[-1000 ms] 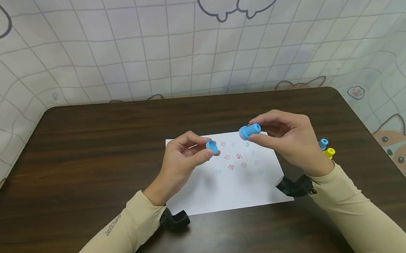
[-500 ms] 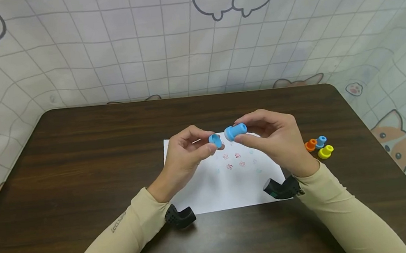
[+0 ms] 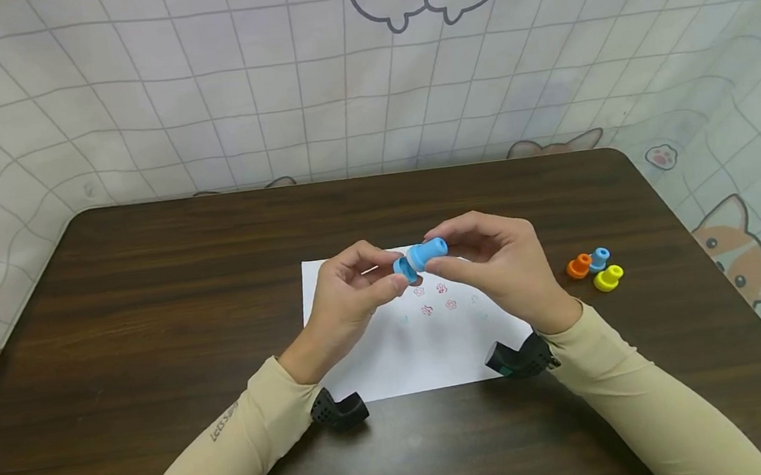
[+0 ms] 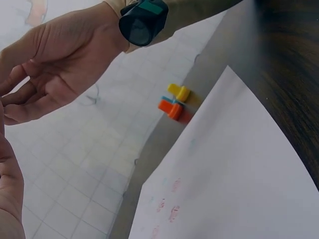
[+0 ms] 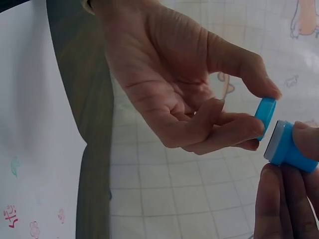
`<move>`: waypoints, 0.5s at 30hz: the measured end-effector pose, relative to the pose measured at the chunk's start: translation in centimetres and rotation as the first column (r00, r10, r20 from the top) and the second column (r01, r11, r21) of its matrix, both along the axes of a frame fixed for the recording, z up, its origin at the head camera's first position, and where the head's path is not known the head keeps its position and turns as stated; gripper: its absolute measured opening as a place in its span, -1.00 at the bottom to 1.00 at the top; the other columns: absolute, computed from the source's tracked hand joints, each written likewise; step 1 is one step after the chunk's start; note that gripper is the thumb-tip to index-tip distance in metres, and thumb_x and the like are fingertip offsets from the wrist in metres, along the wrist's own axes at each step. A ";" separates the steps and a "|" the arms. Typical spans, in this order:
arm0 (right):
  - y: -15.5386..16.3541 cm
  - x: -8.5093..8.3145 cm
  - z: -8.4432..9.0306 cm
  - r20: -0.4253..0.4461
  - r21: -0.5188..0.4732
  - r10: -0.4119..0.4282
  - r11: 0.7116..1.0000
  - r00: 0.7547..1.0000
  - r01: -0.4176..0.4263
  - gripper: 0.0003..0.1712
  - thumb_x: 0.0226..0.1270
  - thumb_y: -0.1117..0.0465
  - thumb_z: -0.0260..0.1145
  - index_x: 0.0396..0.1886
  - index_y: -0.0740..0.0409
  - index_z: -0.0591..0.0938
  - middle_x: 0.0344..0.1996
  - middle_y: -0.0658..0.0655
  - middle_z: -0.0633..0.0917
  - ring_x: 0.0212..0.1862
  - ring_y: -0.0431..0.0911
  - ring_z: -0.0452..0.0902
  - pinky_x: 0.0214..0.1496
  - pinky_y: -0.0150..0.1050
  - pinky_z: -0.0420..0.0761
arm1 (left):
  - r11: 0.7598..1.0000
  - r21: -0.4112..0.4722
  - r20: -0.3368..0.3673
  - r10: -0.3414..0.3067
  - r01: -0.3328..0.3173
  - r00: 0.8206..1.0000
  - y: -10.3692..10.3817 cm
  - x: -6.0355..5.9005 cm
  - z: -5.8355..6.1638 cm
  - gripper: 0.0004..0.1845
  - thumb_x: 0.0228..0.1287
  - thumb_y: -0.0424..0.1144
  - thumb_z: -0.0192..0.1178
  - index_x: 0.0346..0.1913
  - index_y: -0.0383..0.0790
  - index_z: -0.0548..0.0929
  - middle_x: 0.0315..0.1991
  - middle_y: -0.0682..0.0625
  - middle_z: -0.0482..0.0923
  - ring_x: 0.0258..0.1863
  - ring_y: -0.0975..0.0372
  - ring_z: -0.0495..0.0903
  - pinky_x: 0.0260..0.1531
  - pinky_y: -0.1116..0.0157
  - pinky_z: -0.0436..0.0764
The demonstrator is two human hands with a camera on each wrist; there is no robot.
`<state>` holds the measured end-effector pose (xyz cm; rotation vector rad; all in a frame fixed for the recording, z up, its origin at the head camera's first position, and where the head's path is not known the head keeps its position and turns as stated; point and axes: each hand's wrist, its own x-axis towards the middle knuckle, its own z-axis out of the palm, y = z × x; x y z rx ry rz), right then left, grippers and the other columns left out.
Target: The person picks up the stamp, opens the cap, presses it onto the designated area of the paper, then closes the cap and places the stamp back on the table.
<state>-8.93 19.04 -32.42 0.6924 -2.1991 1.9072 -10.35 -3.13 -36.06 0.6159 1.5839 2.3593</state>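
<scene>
Since before, our left hand (image 3: 347,291), pinching the blue cap (image 3: 403,269), met the blue stamp (image 3: 426,252) our right hand (image 3: 495,264) grips.

This looks like a play or craft corner at home. A dark wood table (image 3: 149,293) fills the middle of the frame. A white cloth (image 3: 198,94) with cartoon dogs and paw prints hangs across the top and both sides.
</scene>
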 end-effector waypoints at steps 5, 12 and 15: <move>-0.1 0.0 -0.3 0.048 0.007 0.002 1.000 0.999 -0.002 -0.65 0.18 0.45 0.53 -0.02 0.38 0.72 -0.17 -0.12 0.80 -0.17 -0.15 0.79 0.00 -0.29 0.81 | 1.000 0.012 0.018 0.004 -0.004 1.000 0.1 0.0 -0.4 -0.79 0.25 -0.45 0.39 -0.21 -0.03 0.71 -0.15 0.10 0.77 -0.22 0.28 0.83 -0.10 0.42 0.75; -0.3 0.1 -0.4 0.068 0.009 0.019 1.000 0.997 -0.020 -0.66 0.19 0.44 0.53 -0.02 0.36 0.72 -0.18 -0.10 0.80 -0.19 -0.13 0.81 -0.05 -0.26 0.82 | 1.000 -0.009 0.020 0.020 -0.020 1.000 0.0 0.0 -0.5 -0.79 0.22 -0.42 0.43 -0.19 -0.04 0.71 -0.12 0.08 0.77 -0.21 0.26 0.85 -0.06 0.38 0.76; -0.4 0.0 -0.5 0.073 -0.005 0.048 0.999 0.996 -0.047 -0.66 0.20 0.45 0.52 -0.02 0.38 0.71 -0.18 -0.08 0.80 -0.19 -0.11 0.82 -0.07 -0.25 0.83 | 0.999 -0.022 0.022 0.027 -0.026 0.999 0.0 0.0 -0.6 -0.76 0.23 -0.46 0.40 -0.19 -0.03 0.71 -0.12 0.08 0.76 -0.22 0.27 0.84 -0.06 0.38 0.76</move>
